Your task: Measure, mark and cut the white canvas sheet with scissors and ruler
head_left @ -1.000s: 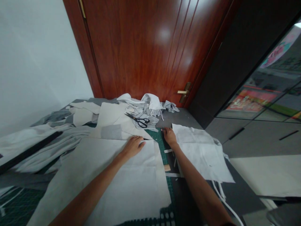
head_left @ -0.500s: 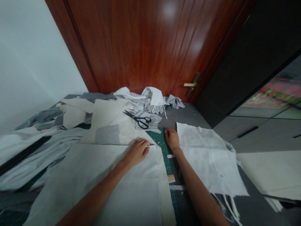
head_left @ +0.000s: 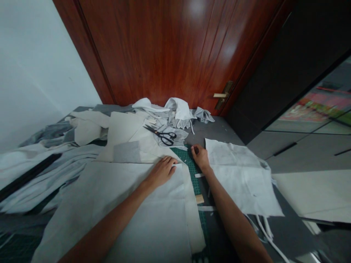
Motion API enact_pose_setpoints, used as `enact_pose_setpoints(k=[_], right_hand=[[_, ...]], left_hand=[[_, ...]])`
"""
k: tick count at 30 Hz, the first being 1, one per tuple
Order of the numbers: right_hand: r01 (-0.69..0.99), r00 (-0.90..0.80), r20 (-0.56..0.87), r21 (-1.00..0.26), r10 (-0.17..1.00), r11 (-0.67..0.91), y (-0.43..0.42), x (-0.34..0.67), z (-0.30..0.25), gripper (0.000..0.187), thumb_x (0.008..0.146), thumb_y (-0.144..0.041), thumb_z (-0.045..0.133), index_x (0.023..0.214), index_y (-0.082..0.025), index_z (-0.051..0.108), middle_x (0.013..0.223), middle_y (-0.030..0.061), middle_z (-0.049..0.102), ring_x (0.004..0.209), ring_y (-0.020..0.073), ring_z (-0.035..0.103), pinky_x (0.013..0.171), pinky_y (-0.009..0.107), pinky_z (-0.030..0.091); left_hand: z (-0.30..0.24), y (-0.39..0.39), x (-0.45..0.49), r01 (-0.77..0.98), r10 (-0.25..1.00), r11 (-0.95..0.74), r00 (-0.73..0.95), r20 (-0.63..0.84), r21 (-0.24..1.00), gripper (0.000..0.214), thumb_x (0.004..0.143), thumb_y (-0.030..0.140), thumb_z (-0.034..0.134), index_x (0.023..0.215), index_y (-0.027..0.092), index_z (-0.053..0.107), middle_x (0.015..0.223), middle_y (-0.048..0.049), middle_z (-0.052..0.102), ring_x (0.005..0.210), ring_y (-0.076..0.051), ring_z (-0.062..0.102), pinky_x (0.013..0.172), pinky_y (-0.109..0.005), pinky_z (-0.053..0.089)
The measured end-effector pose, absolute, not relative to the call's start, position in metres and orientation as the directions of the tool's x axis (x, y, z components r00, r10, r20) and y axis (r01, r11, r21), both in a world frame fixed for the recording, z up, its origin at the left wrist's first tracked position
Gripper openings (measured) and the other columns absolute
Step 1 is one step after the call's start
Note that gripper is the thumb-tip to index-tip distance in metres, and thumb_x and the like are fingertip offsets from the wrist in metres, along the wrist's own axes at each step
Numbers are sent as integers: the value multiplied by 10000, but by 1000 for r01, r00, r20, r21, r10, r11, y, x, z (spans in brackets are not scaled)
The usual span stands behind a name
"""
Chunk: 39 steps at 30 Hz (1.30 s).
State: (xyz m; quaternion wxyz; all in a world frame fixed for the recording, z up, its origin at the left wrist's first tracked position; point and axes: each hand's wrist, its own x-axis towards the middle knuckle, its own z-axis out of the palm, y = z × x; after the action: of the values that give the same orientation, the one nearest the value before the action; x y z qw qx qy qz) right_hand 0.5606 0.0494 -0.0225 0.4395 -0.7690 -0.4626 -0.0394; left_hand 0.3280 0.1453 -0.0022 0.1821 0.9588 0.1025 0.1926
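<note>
A large white piece of cloth (head_left: 153, 226) lies flat over a cream sheet (head_left: 196, 233), whose edge shows along its right side. My left hand (head_left: 163, 169) rests palm down near the cloth's upper right corner, fingers stretched out along the edge. My right hand (head_left: 200, 157) is closed beside a green cutting mat (head_left: 195, 180), its thumb and fingers curled together; whatever is between them, if anything, is hidden. Black-handled scissors (head_left: 167, 138) lie beyond the hands on fabric scraps. Another white cloth (head_left: 241, 175) lies to the right of my right forearm.
Crumpled white and grey scraps (head_left: 179, 109) are heaped against the wooden door (head_left: 153, 51). Folded fabric (head_left: 71, 171) with a black strip (head_left: 30, 177) across it covers the left side. A small wooden piece (head_left: 199, 199) and pale strips (head_left: 207, 208) lie along the mat.
The view has tilted down slightly, so the lower edge of the cream sheet shows. Both hands stay in about the same places, with only slight finger movement.
</note>
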Motion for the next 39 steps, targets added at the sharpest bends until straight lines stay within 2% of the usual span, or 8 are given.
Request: enact_pose_setpoints(k=[4, 9, 14, 18, 24, 34, 39], right_hand=[[720, 555, 475, -685, 683, -109, 40, 533, -5, 217, 978, -382, 522, 926, -205, 637, 850, 86, 781, 766, 214, 744, 703, 293, 545], [649, 513, 449, -761, 731, 12, 27, 482, 6, 249, 964, -437, 571, 919, -213, 673, 860, 46, 776, 726, 179, 708, 664, 263, 521], [625, 560, 385, -777, 733, -70, 23, 455, -13, 284, 900, -439, 588, 812, -198, 710, 681, 14, 695, 563, 153, 574, 576, 265, 449], [630, 630, 406, -766, 662, -130, 24, 448, -24, 279, 902, -412, 561, 844, -180, 704, 718, 44, 708, 601, 172, 594, 605, 283, 438], [637, 664, 423, -752, 617, -170, 24, 446, -24, 268, 909, -394, 551, 853, -176, 698, 740, 54, 709, 620, 175, 586, 635, 292, 440], [640, 654, 440, -756, 616, -138, 23, 452, -24, 248, 905, -382, 543, 851, -185, 684, 702, 34, 693, 600, 168, 589, 607, 275, 445], [666, 629, 460, -735, 627, -129, 25, 455, -26, 209, 902, -352, 554, 856, -191, 679, 752, 42, 712, 633, 169, 606, 651, 278, 458]], left_hand=[[1, 142, 328, 93, 233, -925, 904, 359, 368, 262, 962, 123, 542, 1204, 189, 616, 1163, -84, 630, 1154, -262, 547, 1039, -421, 477], [-5, 144, 329, 96, 238, -931, 891, 387, 351, 210, 948, 132, 559, 1114, 167, 684, 1098, -104, 630, 1118, -278, 549, 1017, -439, 484], [-9, 147, 331, 87, 248, -923, 879, 407, 374, 190, 939, 125, 563, 1047, 167, 714, 1042, -96, 640, 1079, -265, 559, 976, -414, 492], [-12, 150, 333, 85, 258, -918, 871, 419, 388, 205, 929, 129, 581, 1057, 174, 735, 1033, -95, 653, 1064, -256, 570, 969, -406, 491], [-19, 155, 337, 86, 272, -909, 863, 425, 409, 188, 921, 143, 594, 1028, 181, 744, 1004, -88, 676, 1033, -251, 584, 958, -401, 494], [-20, 157, 338, 79, 255, -921, 862, 438, 381, 186, 922, 175, 586, 1054, 193, 716, 1013, -84, 683, 1040, -253, 595, 969, -420, 501], [-20, 160, 340, 57, 227, -930, 868, 443, 364, 197, 919, 176, 576, 1061, 203, 709, 1020, -82, 676, 1046, -258, 593, 978, -430, 496]])
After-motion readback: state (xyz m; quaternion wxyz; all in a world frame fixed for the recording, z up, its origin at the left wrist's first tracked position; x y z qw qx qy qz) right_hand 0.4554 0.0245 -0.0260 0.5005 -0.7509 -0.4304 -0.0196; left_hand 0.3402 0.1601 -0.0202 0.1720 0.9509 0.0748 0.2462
